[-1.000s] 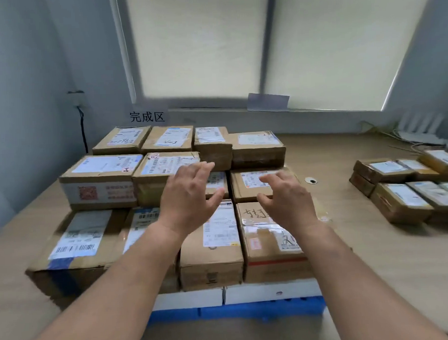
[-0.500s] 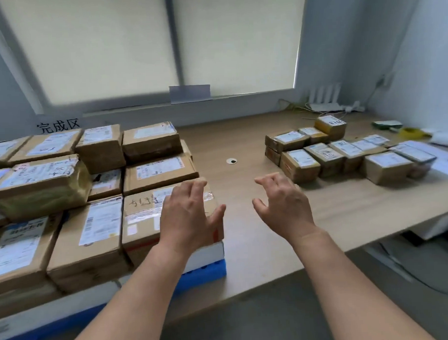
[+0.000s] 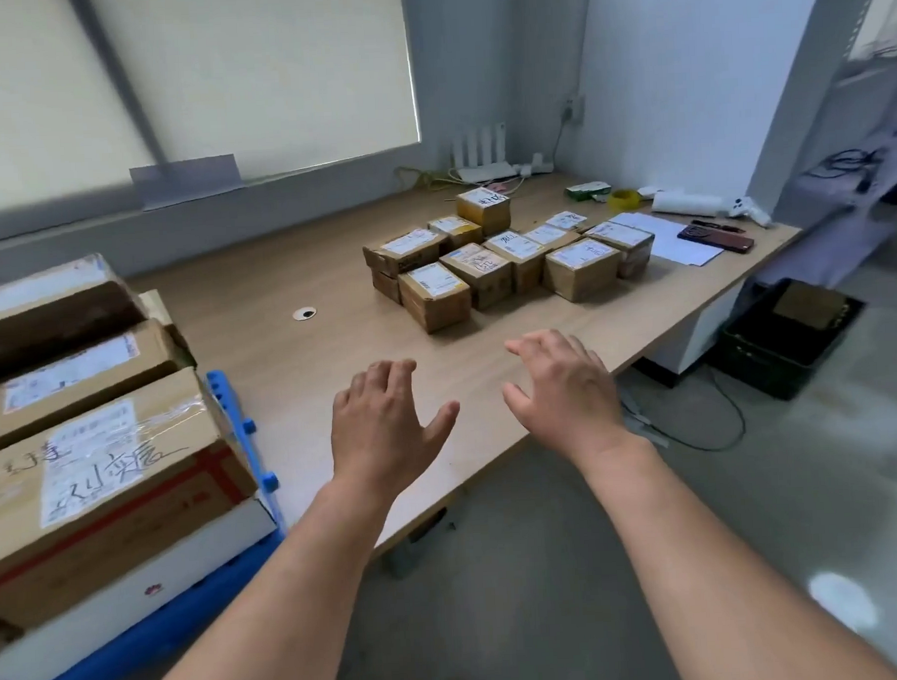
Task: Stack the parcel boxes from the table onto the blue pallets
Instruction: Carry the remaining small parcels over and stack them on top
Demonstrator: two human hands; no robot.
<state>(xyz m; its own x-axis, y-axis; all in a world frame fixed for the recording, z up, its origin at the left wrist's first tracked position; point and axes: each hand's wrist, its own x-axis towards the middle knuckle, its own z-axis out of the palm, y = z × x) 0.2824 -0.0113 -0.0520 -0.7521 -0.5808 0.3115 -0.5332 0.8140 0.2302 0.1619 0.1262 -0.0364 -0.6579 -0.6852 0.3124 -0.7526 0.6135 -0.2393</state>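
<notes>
Now, at far left the stacked boxes point(image 3: 97, 458) sit packed edge to edge on the blue pallet point(image 3: 236, 416), probably so each tier stays level for the next. Your left grip point(image 3: 383, 425) hovers over the bare surface point(image 3: 293, 357), fingers spread and holding nothing. Your right grip point(image 3: 562, 391) beside it is likewise empty and loosely splayed, and both look readied for a two-sided lift. Farther right, well apart from both grips, the unstacked parcel boxes point(image 3: 505, 265) cluster together on the surface, the nearest one angled toward you.
</notes>
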